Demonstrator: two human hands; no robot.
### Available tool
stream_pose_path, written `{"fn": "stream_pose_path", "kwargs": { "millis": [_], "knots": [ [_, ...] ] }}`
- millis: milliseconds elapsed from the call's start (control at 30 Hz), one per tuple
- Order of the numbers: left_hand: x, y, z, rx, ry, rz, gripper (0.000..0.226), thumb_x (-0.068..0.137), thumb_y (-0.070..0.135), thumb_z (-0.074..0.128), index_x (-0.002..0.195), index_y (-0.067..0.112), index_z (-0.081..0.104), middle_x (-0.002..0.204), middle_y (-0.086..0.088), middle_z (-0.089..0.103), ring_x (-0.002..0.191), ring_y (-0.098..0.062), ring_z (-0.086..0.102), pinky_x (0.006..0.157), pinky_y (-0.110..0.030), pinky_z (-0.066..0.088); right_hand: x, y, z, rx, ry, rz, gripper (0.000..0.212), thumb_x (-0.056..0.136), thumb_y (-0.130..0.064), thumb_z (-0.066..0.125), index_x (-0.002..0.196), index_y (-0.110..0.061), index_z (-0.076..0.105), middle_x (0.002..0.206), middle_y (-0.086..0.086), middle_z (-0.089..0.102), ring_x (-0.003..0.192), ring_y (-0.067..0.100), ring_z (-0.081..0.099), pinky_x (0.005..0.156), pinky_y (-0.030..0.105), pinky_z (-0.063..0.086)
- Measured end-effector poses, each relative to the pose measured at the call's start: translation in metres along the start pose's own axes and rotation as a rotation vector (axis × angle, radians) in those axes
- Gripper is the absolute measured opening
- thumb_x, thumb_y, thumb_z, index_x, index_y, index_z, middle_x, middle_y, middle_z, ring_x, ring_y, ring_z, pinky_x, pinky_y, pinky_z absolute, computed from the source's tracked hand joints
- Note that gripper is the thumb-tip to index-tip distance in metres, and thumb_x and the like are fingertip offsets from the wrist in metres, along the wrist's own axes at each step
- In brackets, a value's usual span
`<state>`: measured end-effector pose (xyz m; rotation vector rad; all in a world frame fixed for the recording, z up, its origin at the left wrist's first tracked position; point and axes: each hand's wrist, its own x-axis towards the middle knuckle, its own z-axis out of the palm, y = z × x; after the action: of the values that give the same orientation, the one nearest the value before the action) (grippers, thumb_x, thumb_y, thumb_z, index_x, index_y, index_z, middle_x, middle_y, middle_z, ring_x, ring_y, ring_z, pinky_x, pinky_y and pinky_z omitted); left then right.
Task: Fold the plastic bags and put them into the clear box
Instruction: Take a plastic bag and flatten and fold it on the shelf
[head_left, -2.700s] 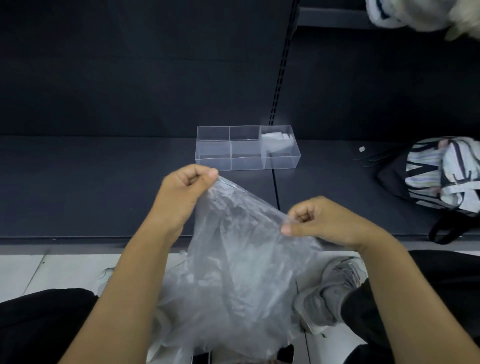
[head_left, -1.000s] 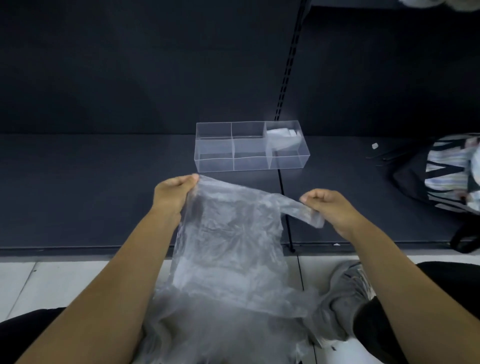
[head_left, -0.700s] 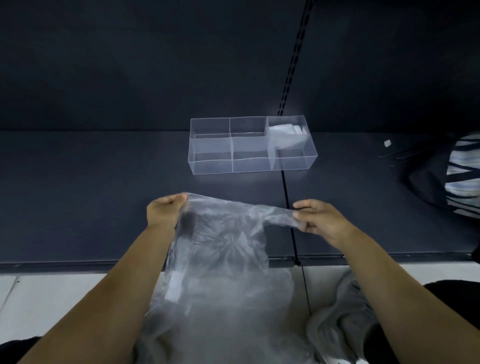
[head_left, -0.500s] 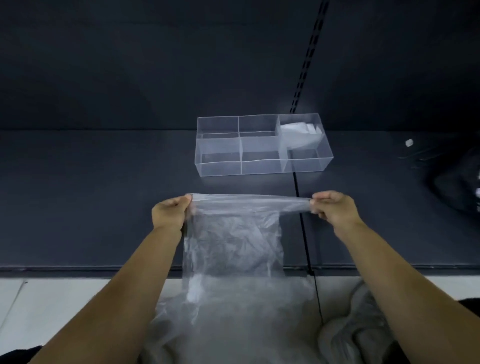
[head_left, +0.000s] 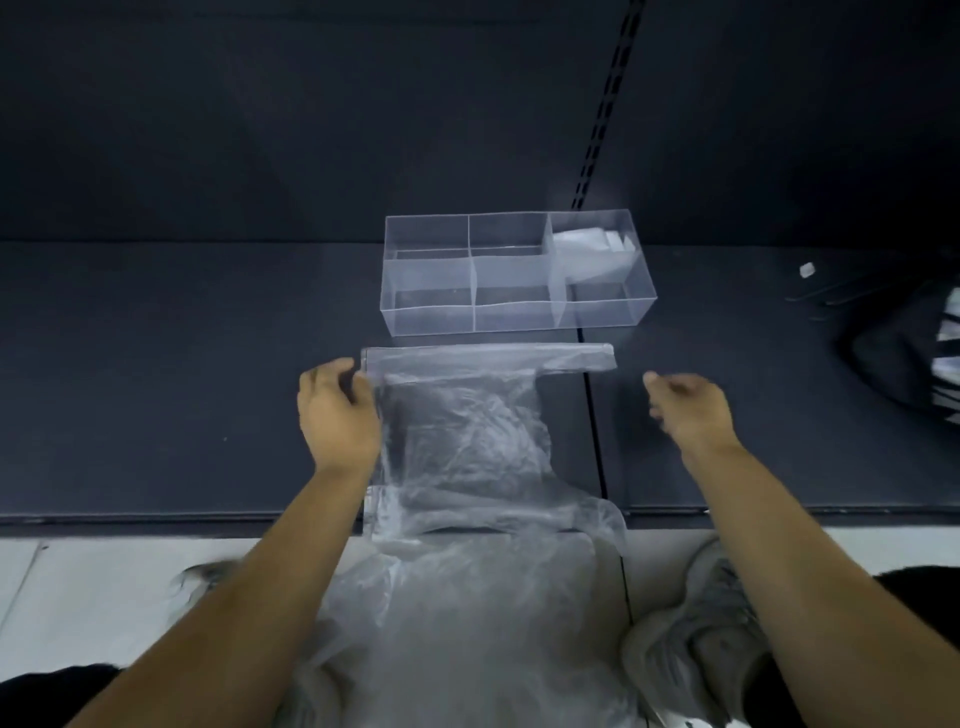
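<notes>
A clear plastic bag (head_left: 467, 421) lies flat on the dark shelf (head_left: 182, 374), its straight top edge just in front of the clear box (head_left: 431, 322). The bag's lower part hangs over the shelf's front edge. My left hand (head_left: 337, 410) is at the bag's top left corner, fingers curled and pinching that edge. My right hand (head_left: 685, 405) hovers to the right of the bag, apart from it, fingers loosely curled and holding nothing. The box has several compartments; its right one holds a folded bag (head_left: 592, 249).
More crumpled clear bags (head_left: 467, 634) lie heaped below the shelf edge, between my knees. A grey shoe (head_left: 696, 639) is at lower right. A black and white striped backpack (head_left: 914, 358) sits on the shelf's right end, with a small white scrap (head_left: 806, 269) nearby.
The bag, held stretched in the air between both hands, now lies spread on the shelf. My right hand has let go of its corner and drawn away to the right.
</notes>
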<state>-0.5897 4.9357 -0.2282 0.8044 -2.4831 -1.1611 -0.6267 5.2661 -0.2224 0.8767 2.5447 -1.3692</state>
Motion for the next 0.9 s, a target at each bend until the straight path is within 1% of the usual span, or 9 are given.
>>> {"fn": "stream_pose_path", "kwargs": {
  "millis": [100, 233, 333, 433, 567, 667, 767, 833, 900],
  "knots": [
    [-0.048, -0.022, -0.007, 0.157, 0.044, 0.199, 0.027, 0.095, 0.007, 0.051, 0.119, 0.000, 0.061, 0.127, -0.018, 0.054, 0.115, -0.036, 0.051, 0.098, -0.047, 0.038, -0.049, 0.035, -0.015, 0.016, -0.083, 0.323, 0.054, 0.092, -0.050, 0.051, 0.076, 0.000, 0.064, 0.052, 0.009, 0.062, 0.044, 0.020, 0.051, 0.048, 0.028, 0.039],
    [-0.091, -0.050, -0.011, 0.348, -0.034, 0.252, 0.037, 0.099, 0.014, 0.046, 0.132, 0.001, 0.052, 0.144, -0.015, 0.045, 0.136, -0.034, 0.037, 0.112, -0.048, 0.021, -0.102, 0.068, -0.009, -0.011, -0.299, 0.591, 0.072, 0.091, -0.064, 0.042, 0.081, 0.004, 0.064, 0.058, 0.017, 0.068, 0.043, 0.023, 0.056, 0.047, 0.023, 0.038],
    [-0.107, -0.063, -0.012, 0.488, -0.179, 0.334, 0.053, 0.098, 0.032, 0.032, 0.144, 0.005, 0.039, 0.152, -0.010, 0.034, 0.143, -0.027, 0.026, 0.116, -0.045, 0.008, -0.123, 0.069, 0.001, 0.356, -0.441, 0.783, 0.069, 0.091, -0.059, 0.047, 0.087, 0.008, 0.062, 0.072, 0.018, 0.070, 0.053, 0.024, 0.063, 0.040, 0.021, 0.045],
    [-0.110, -0.074, -0.010, 0.636, -0.322, 0.329, 0.064, 0.099, 0.050, 0.011, 0.151, 0.014, 0.012, 0.160, -0.001, 0.010, 0.148, -0.018, 0.002, 0.117, -0.043, -0.007, -0.126, 0.065, 0.002, 0.829, -0.451, 0.900, 0.039, 0.091, -0.035, 0.060, 0.084, 0.003, 0.062, 0.059, 0.012, 0.066, 0.040, 0.014, 0.059, 0.035, 0.016, 0.044],
    [-0.107, -0.079, -0.011, 0.717, -0.387, 0.318, 0.071, 0.087, 0.060, -0.004, 0.146, 0.021, -0.014, 0.160, 0.005, -0.009, 0.146, -0.014, -0.015, 0.113, -0.042, -0.019, -0.116, 0.059, -0.006, 1.007, -0.290, 0.756, 0.018, 0.096, -0.011, 0.054, 0.079, -0.004, 0.057, 0.045, 0.003, 0.060, 0.033, 0.004, 0.052, 0.033, 0.011, 0.037],
    [-0.106, -0.079, -0.011, 0.756, -0.409, 0.319, 0.072, 0.085, 0.061, -0.010, 0.144, 0.022, -0.019, 0.160, 0.005, -0.012, 0.146, -0.016, -0.017, 0.113, -0.045, -0.018, -0.102, 0.050, -0.020, 0.611, -0.077, 0.426, 0.019, 0.092, -0.003, 0.058, 0.074, -0.007, 0.063, 0.047, 0.001, 0.061, 0.035, 0.002, 0.049, 0.035, 0.012, 0.039],
    [-0.105, -0.080, -0.009, 0.778, -0.410, 0.321, 0.072, 0.084, 0.061, -0.013, 0.143, 0.022, -0.021, 0.160, 0.003, -0.013, 0.146, -0.018, -0.017, 0.114, -0.046, -0.015, -0.086, 0.046, -0.036, 0.218, 0.048, 0.128, 0.015, 0.091, -0.007, 0.059, 0.079, -0.006, 0.068, 0.064, 0.006, 0.065, 0.048, 0.007, 0.053, 0.045, 0.019, 0.042],
    [-0.105, -0.081, -0.008, 0.782, -0.402, 0.320, 0.072, 0.084, 0.062, -0.012, 0.143, 0.022, -0.021, 0.160, 0.003, -0.013, 0.146, -0.018, -0.016, 0.114, -0.046, -0.014, -0.077, 0.046, -0.042, 0.100, 0.064, 0.086, 0.016, 0.093, -0.010, 0.056, 0.089, -0.002, 0.069, 0.065, 0.004, 0.064, 0.055, 0.012, 0.053, 0.052, 0.024, 0.042],
    [-0.105, -0.083, -0.007, 0.779, -0.396, 0.323, 0.072, 0.085, 0.062, -0.010, 0.144, 0.021, -0.020, 0.160, 0.003, -0.011, 0.146, -0.019, -0.015, 0.115, -0.047, -0.013, -0.073, 0.049, -0.045, 0.073, 0.047, 0.183, 0.030, 0.097, -0.023, 0.053, 0.094, 0.003, 0.067, 0.065, 0.006, 0.063, 0.057, 0.017, 0.055, 0.055, 0.028, 0.045]
  ]
}}
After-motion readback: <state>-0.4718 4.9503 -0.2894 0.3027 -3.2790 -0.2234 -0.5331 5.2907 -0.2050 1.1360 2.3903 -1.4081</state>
